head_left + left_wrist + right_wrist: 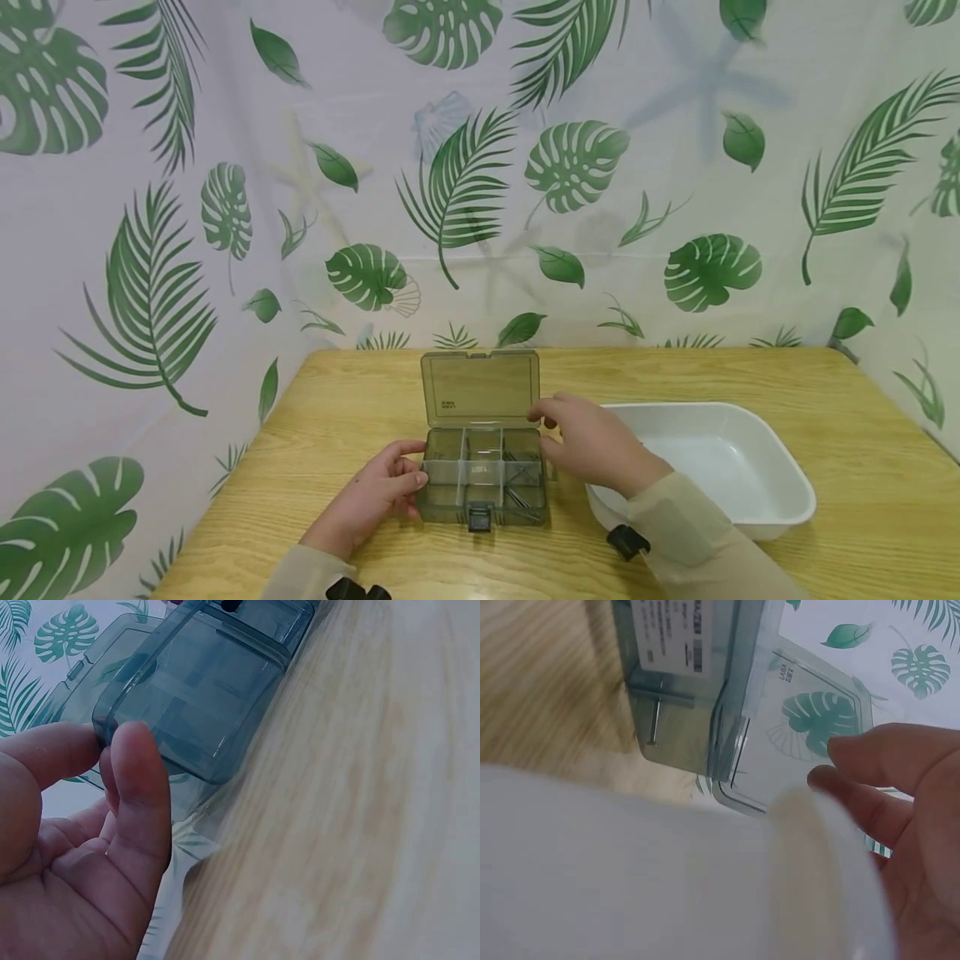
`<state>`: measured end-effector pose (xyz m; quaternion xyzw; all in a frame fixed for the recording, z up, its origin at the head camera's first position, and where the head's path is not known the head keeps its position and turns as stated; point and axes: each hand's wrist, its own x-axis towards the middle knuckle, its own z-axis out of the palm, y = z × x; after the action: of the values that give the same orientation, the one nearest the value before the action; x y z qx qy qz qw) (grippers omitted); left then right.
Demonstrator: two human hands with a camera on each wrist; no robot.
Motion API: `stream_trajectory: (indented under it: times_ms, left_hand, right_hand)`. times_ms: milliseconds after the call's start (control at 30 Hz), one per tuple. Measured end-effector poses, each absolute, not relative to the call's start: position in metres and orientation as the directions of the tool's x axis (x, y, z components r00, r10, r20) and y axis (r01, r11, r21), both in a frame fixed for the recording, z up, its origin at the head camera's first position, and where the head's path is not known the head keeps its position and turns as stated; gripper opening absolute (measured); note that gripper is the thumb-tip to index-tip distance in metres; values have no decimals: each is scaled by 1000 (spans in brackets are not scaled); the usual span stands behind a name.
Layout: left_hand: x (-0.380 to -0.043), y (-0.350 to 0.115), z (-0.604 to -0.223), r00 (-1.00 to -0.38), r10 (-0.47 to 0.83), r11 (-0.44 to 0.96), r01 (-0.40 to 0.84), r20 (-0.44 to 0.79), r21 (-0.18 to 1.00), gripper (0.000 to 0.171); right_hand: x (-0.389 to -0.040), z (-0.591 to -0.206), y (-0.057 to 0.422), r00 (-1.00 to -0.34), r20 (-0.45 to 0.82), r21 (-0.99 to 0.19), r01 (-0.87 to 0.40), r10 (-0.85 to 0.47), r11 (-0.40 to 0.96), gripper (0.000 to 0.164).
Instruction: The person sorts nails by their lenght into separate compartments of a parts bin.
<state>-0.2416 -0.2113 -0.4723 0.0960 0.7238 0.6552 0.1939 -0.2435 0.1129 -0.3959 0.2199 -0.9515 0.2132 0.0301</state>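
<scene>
A translucent grey compartment box [444, 498] stands on the table with its lid [480, 390] raised at the back. Thin metal pins [517, 497] lie in the right-hand compartments; their exact kind is too small to tell. My left hand [367, 500] holds the box's left side, thumb and fingers at a corner in the left wrist view. Beside the lid's right edge is my right hand [592, 437], its fingers loosely bent and fingertips at that edge. In the right wrist view, a label with a barcode [671, 634] shows on the box.
A white plastic tub [780, 492] stands right of the box, partly behind my right forearm. The wooden table [360, 392] meets a leaf-printed curtain [480, 167] at the back. A dark latch [479, 518] hangs at the box's front.
</scene>
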Motion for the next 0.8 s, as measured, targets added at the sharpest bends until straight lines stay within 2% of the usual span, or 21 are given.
stream_trajectory:
  times_ms: [267, 600, 800]
  left_hand:
    - [-242, -212, -474, -907, 393, 117, -114, -152, 987, 59]
    - [-244, -213, -479, -904, 402, 109, -111, -146, 988, 60]
    - [-243, -213, -477, -907, 394, 110, -111, -146, 988, 60]
  right_hand:
    - [-238, -397, 139, -911, 143, -391, -411, -387, 824, 30]
    - [-236, -405, 185, -920, 46, -413, -372, -389, 831, 36]
    - [-236, -415, 212, -916, 48, -372, -387, -398, 844, 39]
